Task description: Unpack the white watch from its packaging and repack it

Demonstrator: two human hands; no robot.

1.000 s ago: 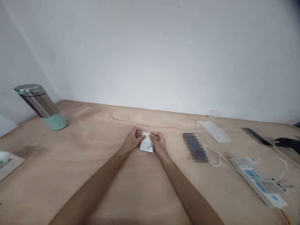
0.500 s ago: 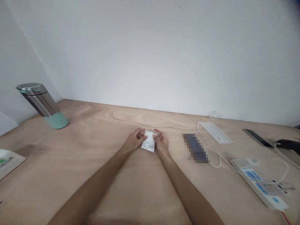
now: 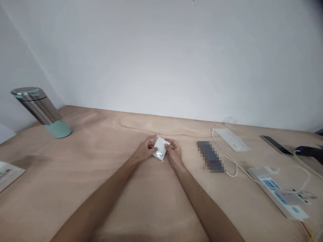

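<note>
A small white packet in a shiny clear plastic sleeve (image 3: 159,149) is between my two hands, above the middle of the wooden table (image 3: 151,198). My left hand (image 3: 145,149) grips its left edge, thumb on top. On the other side, my right hand (image 3: 174,151) pinches the right edge, with its thumb on the face and fingers behind. Glare covers part of the sleeve, and I cannot read any print on it. What the packet contains is hidden.
A steel and mint-green flask (image 3: 47,114) stands at the left, a printed paper or pouch (image 3: 10,174) nearer. On the right lie a pixelated dark slab (image 3: 210,157), a white flat sleeve (image 3: 232,139), a phone (image 3: 276,145) and a power strip (image 3: 276,191) with cables. A wall borders the back.
The packet has tilted between my hands, and glare now hides the print that showed on its face. Both hands still grip its edges. The view has shifted slightly.
</note>
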